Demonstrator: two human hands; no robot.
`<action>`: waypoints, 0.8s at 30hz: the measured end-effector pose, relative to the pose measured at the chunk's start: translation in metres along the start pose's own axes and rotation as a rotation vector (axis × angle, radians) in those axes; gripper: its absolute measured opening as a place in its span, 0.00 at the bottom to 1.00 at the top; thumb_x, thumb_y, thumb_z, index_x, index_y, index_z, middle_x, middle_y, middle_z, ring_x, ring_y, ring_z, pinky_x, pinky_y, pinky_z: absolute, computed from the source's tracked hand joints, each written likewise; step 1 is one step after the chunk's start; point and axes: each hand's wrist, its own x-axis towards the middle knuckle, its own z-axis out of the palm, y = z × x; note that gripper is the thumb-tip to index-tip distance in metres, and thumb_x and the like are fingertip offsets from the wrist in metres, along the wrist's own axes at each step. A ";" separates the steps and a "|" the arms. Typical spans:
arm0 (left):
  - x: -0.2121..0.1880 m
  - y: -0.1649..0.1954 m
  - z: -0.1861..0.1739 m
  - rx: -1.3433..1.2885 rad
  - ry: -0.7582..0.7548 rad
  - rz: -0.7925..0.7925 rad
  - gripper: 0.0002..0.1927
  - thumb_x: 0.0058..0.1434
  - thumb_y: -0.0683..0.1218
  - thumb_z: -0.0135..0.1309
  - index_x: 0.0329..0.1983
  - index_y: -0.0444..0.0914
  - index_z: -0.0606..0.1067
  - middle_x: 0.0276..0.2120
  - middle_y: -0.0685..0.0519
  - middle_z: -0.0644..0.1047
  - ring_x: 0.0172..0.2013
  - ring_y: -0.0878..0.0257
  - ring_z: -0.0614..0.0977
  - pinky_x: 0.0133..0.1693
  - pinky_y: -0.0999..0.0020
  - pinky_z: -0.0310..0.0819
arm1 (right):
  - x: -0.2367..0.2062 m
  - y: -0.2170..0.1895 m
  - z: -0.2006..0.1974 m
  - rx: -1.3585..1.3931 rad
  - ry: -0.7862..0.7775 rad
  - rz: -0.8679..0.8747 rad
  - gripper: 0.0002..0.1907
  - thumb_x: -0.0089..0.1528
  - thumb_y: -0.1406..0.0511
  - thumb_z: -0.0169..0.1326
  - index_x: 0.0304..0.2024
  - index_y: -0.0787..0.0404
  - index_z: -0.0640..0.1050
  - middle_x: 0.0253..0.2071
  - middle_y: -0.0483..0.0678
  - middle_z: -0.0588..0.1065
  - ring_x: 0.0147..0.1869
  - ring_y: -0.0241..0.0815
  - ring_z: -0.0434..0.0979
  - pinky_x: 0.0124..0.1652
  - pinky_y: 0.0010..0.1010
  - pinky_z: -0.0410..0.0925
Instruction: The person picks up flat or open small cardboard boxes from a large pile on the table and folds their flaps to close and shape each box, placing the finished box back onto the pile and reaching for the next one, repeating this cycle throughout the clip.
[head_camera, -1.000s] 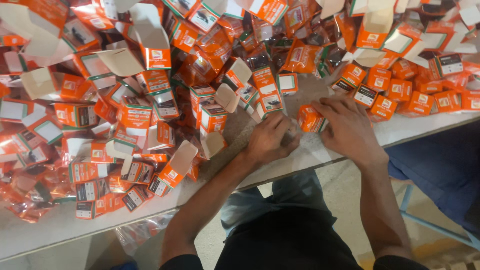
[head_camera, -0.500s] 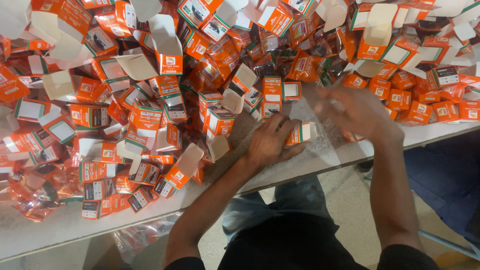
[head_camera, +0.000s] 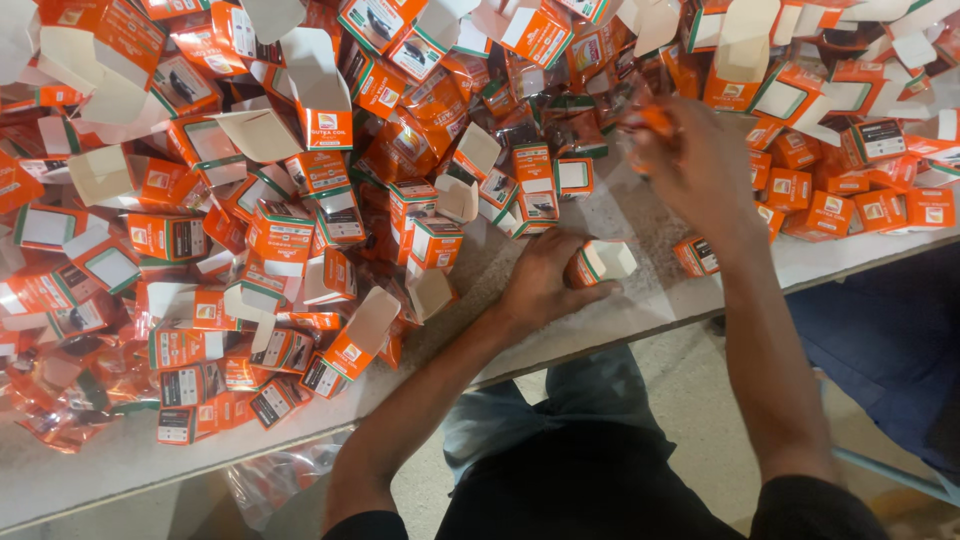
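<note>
Bench (head_camera: 640, 310), pale top, runs across frame. Huge pile of small orange cartons (head_camera: 300, 200) covers upper left and centre, flaps open, more along upper right edge.

Left hand (head_camera: 545, 285), centre of frame, grip closed round one open carton (head_camera: 598, 262) lying on bench, white flap up.

Right hand (head_camera: 700, 170), upper right, fingers pinched on small orange packet (head_camera: 655, 120), bit blurry.

Carton looks light, thin card, crushes easy imo — hold by side walls, not loose flaps. Packet looks crinkly, slippery-ish.
</note>
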 end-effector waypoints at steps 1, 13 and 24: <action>0.001 0.001 -0.001 -0.050 -0.038 -0.120 0.33 0.48 0.57 0.73 0.49 0.34 0.75 0.41 0.47 0.78 0.41 0.53 0.81 0.46 0.57 0.76 | -0.018 -0.005 -0.007 0.093 0.051 0.176 0.19 0.73 0.65 0.58 0.65 0.60 0.73 0.47 0.59 0.76 0.44 0.51 0.80 0.43 0.39 0.71; -0.012 -0.032 0.018 0.010 -0.036 -0.043 0.38 0.44 0.51 0.75 0.56 0.33 0.72 0.55 0.39 0.75 0.53 0.44 0.78 0.55 0.54 0.72 | -0.140 -0.042 0.041 0.404 0.210 0.111 0.20 0.66 0.74 0.59 0.60 0.65 0.73 0.54 0.53 0.79 0.50 0.40 0.82 0.47 0.28 0.75; -0.008 -0.036 0.013 -0.130 -0.160 -0.172 0.40 0.46 0.49 0.73 0.61 0.34 0.69 0.53 0.43 0.75 0.55 0.46 0.78 0.56 0.58 0.75 | -0.102 -0.070 0.008 -0.201 -0.237 -0.074 0.34 0.51 0.58 0.64 0.62 0.53 0.78 0.67 0.57 0.65 0.66 0.61 0.66 0.58 0.53 0.64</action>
